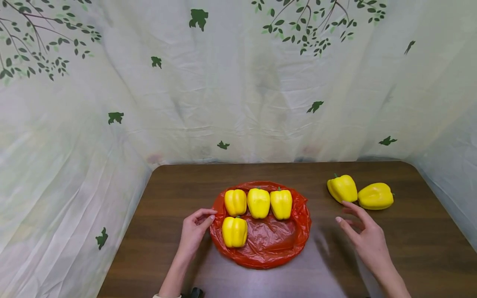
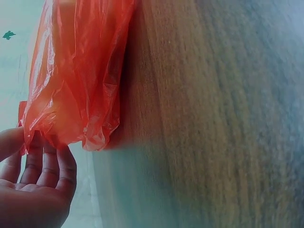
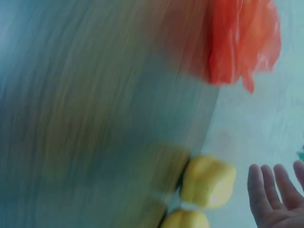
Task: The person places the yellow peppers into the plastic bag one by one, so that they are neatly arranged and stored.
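Note:
A red plastic bag (image 1: 270, 240) stands on the table with its mouth spread wide and its rim rolled outward. Inside it, three yellow bell peppers (image 1: 258, 203) line the far side, and another bell pepper (image 1: 234, 232) lies nearer, at the left. My left hand (image 1: 193, 231) pinches the bag's left rim between thumb and fingers; the left wrist view shows the thin red film (image 2: 71, 95) there. With nothing in its grasp, my right hand (image 1: 369, 240) hovers with loosely bent fingers just in front of two more bell peppers, one upright-leaning (image 1: 343, 189) and one on its side (image 1: 375, 196).
The brown wooden table (image 1: 179, 186) ends at a pale curtain (image 1: 238, 91) printed with leaves, which also hangs along both sides. A small dark object (image 1: 196, 292) shows at the bottom edge beside the left wrist.

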Demonstrator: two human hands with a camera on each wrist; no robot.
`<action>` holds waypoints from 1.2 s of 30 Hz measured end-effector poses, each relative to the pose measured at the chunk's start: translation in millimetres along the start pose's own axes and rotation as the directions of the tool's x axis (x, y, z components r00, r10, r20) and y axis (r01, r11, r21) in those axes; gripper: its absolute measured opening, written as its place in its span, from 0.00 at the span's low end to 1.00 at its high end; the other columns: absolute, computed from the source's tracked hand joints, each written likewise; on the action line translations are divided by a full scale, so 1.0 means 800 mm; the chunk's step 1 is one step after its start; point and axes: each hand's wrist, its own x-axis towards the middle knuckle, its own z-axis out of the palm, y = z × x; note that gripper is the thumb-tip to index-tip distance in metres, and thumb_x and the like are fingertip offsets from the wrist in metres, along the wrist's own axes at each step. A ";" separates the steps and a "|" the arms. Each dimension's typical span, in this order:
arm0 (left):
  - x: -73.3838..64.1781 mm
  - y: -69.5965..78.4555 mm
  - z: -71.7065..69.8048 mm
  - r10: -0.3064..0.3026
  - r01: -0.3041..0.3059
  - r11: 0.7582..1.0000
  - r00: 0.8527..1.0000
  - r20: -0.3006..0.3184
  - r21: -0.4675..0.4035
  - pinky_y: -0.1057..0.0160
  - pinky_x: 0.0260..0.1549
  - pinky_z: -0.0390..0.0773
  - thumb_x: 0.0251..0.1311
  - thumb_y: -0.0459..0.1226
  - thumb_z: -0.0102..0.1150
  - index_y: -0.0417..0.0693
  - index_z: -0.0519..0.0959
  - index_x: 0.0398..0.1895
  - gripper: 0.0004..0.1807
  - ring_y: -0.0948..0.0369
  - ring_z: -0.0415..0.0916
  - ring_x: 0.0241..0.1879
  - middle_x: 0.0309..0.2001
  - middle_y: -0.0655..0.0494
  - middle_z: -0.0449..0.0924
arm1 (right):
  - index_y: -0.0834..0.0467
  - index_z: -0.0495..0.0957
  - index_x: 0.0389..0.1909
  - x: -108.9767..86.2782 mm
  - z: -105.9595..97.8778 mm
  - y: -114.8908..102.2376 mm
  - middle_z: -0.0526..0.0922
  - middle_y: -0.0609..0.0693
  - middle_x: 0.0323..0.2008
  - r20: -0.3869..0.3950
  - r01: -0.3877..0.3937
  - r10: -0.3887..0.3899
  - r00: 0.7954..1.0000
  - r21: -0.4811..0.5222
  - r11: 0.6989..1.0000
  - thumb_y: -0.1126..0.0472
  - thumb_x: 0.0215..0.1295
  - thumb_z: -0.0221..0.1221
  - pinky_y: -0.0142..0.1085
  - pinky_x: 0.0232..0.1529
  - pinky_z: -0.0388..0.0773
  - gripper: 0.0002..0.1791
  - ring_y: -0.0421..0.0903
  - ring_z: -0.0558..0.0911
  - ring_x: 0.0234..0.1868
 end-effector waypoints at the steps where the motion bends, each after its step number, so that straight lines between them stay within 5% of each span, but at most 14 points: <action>1: 0.000 0.000 0.000 0.000 0.000 1.000 1.000 -0.001 0.001 0.64 0.41 0.81 0.64 0.31 0.61 0.39 0.84 0.45 0.09 0.52 0.79 0.40 0.48 0.44 0.81 | 0.54 0.72 0.65 0.001 -0.005 0.004 0.79 0.57 0.52 -0.001 0.014 -0.014 1.000 -0.023 1.000 0.54 0.64 0.65 0.21 0.38 0.75 0.28 0.50 0.83 0.42; 5: -0.001 -0.002 -0.001 0.000 0.000 1.000 1.000 -0.005 0.015 0.64 0.41 0.81 0.64 0.31 0.61 0.40 0.84 0.45 0.09 0.52 0.79 0.40 0.47 0.45 0.81 | 0.58 0.70 0.65 0.006 -0.025 0.021 0.77 0.59 0.56 0.006 0.062 -0.061 0.998 -0.098 0.993 0.56 0.64 0.66 0.36 0.40 0.80 0.30 0.60 0.82 0.45; 12: -0.002 0.000 0.000 -0.005 0.005 1.000 1.000 -0.009 0.016 0.66 0.39 0.81 0.64 0.31 0.62 0.39 0.84 0.45 0.09 0.54 0.78 0.39 0.48 0.45 0.80 | 0.59 0.69 0.67 0.017 -0.052 0.042 0.74 0.62 0.60 -0.055 0.097 -0.107 0.993 -0.162 0.982 0.58 0.67 0.63 0.21 0.49 0.67 0.29 0.63 0.76 0.51; 15: -0.002 0.000 0.000 -0.024 0.024 1.000 1.000 -0.012 0.014 0.67 0.38 0.80 0.64 0.29 0.61 0.39 0.84 0.45 0.08 0.55 0.77 0.37 0.47 0.45 0.80 | 0.59 0.68 0.67 0.023 -0.058 0.050 0.72 0.64 0.60 -0.078 0.116 -0.132 0.988 -0.178 0.977 0.60 0.68 0.62 0.40 0.57 0.71 0.28 0.66 0.74 0.52; 20: -0.001 0.001 0.000 -0.037 0.037 0.999 0.999 -0.010 0.008 0.67 0.37 0.80 0.63 0.27 0.60 0.36 0.84 0.44 0.08 0.55 0.77 0.36 0.46 0.43 0.80 | 0.63 0.66 0.68 0.037 -0.066 0.064 0.68 0.69 0.63 -0.095 0.123 -0.140 0.986 -0.163 0.979 0.61 0.70 0.59 0.65 0.55 0.63 0.27 0.70 0.69 0.57; 29: -0.004 0.002 0.002 0.013 -0.013 1.000 1.000 -0.013 0.022 0.67 0.38 0.80 0.64 0.30 0.61 0.39 0.84 0.44 0.08 0.55 0.78 0.38 0.48 0.45 0.80 | 0.70 0.50 0.73 0.062 -0.074 0.079 0.55 0.75 0.68 -0.011 -0.023 0.021 1.000 -0.210 0.977 0.52 0.74 0.52 0.71 0.60 0.50 0.38 0.77 0.56 0.64; 36: -0.003 0.000 0.001 0.006 -0.006 1.000 1.000 -0.016 0.014 0.66 0.37 0.81 0.63 0.29 0.61 0.38 0.84 0.44 0.08 0.53 0.78 0.37 0.46 0.44 0.80 | 0.75 0.40 0.73 0.079 -0.077 0.096 0.46 0.81 0.68 0.041 -0.161 0.174 0.984 -0.209 0.964 0.47 0.75 0.48 0.71 0.61 0.47 0.44 0.80 0.50 0.65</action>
